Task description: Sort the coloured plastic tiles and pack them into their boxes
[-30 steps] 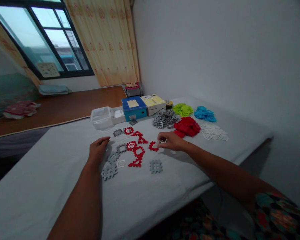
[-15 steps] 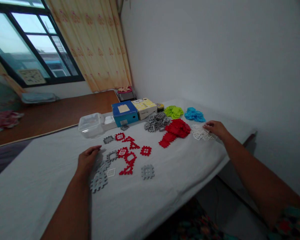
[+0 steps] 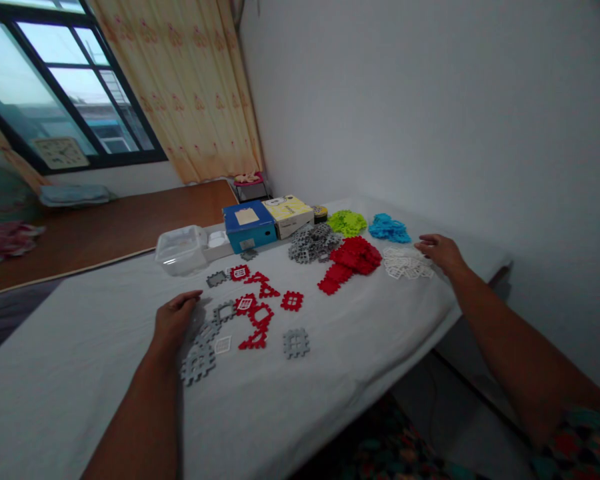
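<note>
My left hand (image 3: 176,319) rests on the white cloth at the left of the laid-out pieces, its fingers drawn together; whether something small sits between the fingertips I cannot make out. Beside it lie grey interlocking plastic tiles (image 3: 199,364) and a small white lattice piece (image 3: 223,345). To their right spread several red tiles (image 3: 261,317), some with white lattice inserts. My right hand (image 3: 441,254) hovers at the right edge of a pile of white lattice pieces (image 3: 405,264), thumb and fingers apart with nothing seen between them.
Behind the tiles are piles of red (image 3: 356,257), grey (image 3: 314,243), green (image 3: 347,223) and blue pieces (image 3: 390,228). A clear plastic tub (image 3: 181,249), a blue box (image 3: 250,227) and a yellow-white box (image 3: 289,216) stand at the back. A wall (image 3: 430,120) borders the right.
My right hand has shifted slightly right and up off the white pile, and its fingers have parted. My left hand and the laid-out tiles stay in place.
</note>
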Action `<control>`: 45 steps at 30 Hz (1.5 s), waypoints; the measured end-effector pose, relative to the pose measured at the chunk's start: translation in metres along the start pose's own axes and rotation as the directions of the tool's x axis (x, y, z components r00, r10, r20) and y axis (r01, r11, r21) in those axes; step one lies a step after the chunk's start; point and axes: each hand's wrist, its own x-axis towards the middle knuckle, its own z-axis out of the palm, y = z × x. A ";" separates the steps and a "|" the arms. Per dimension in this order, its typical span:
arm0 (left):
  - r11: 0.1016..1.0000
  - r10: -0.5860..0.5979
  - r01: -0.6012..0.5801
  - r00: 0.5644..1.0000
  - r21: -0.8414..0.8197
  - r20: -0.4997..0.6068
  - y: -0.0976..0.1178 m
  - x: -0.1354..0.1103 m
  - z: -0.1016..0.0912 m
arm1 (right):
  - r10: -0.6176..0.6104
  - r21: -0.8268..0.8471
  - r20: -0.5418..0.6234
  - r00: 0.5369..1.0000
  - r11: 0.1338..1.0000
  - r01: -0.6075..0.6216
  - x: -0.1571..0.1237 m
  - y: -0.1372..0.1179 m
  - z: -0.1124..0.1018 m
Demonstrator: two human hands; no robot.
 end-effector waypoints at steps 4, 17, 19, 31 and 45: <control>1.000 0.015 -0.015 1.000 0.001 -0.009 0.000 0.000 -0.001 | -0.094 -0.195 0.031 0.995 0.976 0.099 -0.004 -0.013 -0.001; 0.969 0.033 -0.042 0.999 -0.245 -0.041 -0.004 -0.005 0.009 | -0.695 0.253 0.580 0.425 0.649 0.718 -0.155 -0.179 0.118; 0.956 0.029 -0.039 0.999 -0.292 -0.040 -0.007 -0.004 0.010 | -0.721 0.355 0.650 0.241 0.568 0.743 -0.187 -0.202 0.149; 0.930 0.038 -0.045 0.999 -0.364 -0.025 -0.021 0.003 0.017 | -0.591 0.254 0.807 -0.012 0.329 0.909 -0.227 -0.290 0.258; 0.940 0.059 -0.058 0.998 -0.336 -0.009 -0.017 -0.001 0.014 | -0.365 0.168 0.928 -0.074 0.234 0.958 -0.222 -0.316 0.256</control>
